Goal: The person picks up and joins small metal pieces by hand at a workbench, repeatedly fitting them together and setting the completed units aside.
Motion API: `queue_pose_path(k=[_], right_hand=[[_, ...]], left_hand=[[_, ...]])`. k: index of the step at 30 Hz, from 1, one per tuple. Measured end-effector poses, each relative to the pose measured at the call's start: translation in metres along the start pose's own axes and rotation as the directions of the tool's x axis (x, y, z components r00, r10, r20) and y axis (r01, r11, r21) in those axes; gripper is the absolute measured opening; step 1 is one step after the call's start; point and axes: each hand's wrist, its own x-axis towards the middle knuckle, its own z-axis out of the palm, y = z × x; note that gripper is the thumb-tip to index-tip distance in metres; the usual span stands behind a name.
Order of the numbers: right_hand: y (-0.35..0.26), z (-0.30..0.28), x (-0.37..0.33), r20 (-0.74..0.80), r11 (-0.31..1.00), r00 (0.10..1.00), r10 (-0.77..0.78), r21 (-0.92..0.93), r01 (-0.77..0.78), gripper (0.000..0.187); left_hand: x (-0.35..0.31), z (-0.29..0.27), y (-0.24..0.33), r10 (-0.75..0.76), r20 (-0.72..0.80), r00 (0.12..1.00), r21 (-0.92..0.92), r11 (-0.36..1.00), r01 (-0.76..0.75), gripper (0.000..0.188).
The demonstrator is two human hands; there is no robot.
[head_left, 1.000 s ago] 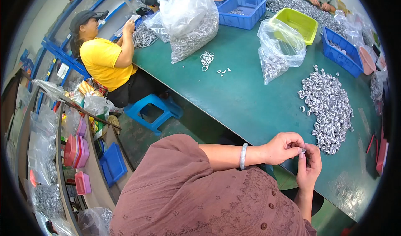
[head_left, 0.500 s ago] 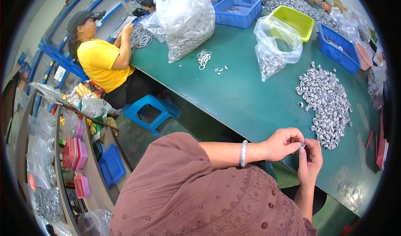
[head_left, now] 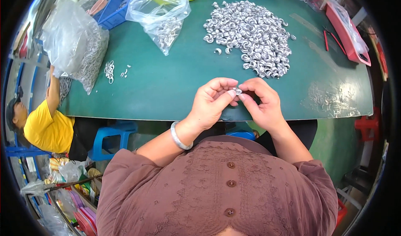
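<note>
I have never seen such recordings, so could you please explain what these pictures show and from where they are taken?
There is no machine here: these are a person's own bare hands. All views come from a wide fisheye camera on the head, looking down, so straight edges bend. The left hand, with a pale bracelet on its wrist, and the right hand hold a small shiny piece between them. On the green table lie a heap of silvery curved pieces and, to the right, a red-handled tool beside a pink tray. At left is another person in yellow.
</note>
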Motion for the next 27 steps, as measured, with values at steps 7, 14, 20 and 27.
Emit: queue_pose_path(k=[7,14,20,27], right_hand=[[-0.0003,0.0004,-0.0010,0.027,1.000,0.999,0.017,-0.008,-0.017,0.015],[0.0003,0.0016,-0.0004,0.021,1.000,1.000,0.018,-0.013,-0.018,0.017],[-0.0001,0.0027,0.0002,-0.008,1.000,1.000,0.009,-0.019,-0.009,0.015],[0.0011,0.0021,0.0002,-0.008,0.999,0.999,0.033,-0.036,-0.033,0.015]], left_hand=[[0.0001,-0.0047,-0.0016,0.026,0.037,0.999,-0.005,1.000,-0.026,0.018],[-0.0012,-0.0092,-0.0037,0.079,0.071,0.994,0.006,0.997,-0.079,0.019],[-0.0013,-0.0089,-0.0037,0.038,0.069,0.997,0.009,0.999,-0.038,0.023],[-0.0047,-0.0035,-0.0028,0.057,0.040,0.998,-0.009,0.998,-0.057,0.018]])
